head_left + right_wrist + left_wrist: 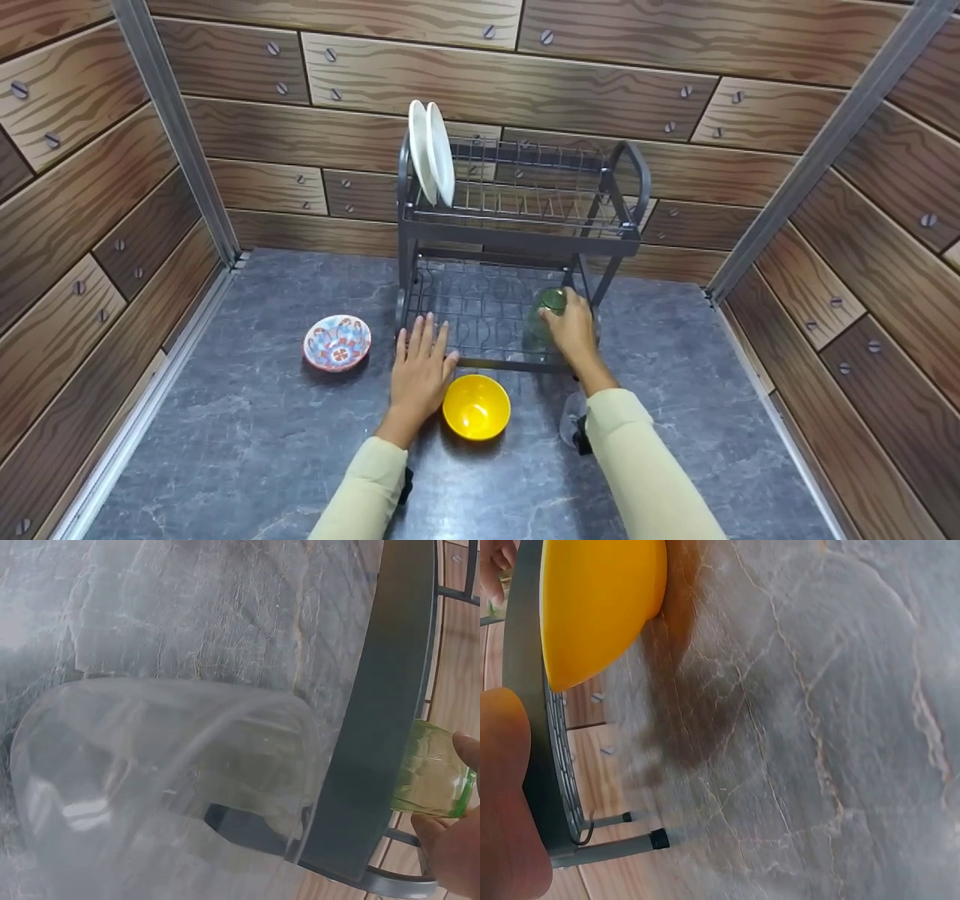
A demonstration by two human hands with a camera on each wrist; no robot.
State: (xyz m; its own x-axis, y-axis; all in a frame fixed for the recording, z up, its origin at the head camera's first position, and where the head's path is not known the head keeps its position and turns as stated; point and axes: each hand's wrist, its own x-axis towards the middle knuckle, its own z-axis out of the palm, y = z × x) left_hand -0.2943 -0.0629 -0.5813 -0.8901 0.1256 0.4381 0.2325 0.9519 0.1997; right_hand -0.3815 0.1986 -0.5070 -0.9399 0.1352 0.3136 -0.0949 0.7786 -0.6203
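Note:
My right hand [576,330] holds a green glass [553,301] at the right end of the lower shelf of a dark two-tier dish rack [517,235]. In the right wrist view, the thumb and fingers are at one end of the green glass [426,769], behind the rack's front bar. The left hand [421,375] lies with its fingers straight over the left part of the lower front bar. Close beside its thumb sits a yellow bowl [476,411], in front of the rack. A clear cup [571,420] stands near my right wrist, partly hidden by the sleeve.
Two white plates [441,157] stand upright at the left end of the rack's top tier. A bowl with a red and blue pattern [337,343] sits on the grey marbled surface [225,420], left of the rack. Wood-patterned walls [247,135] enclose the back and both sides.

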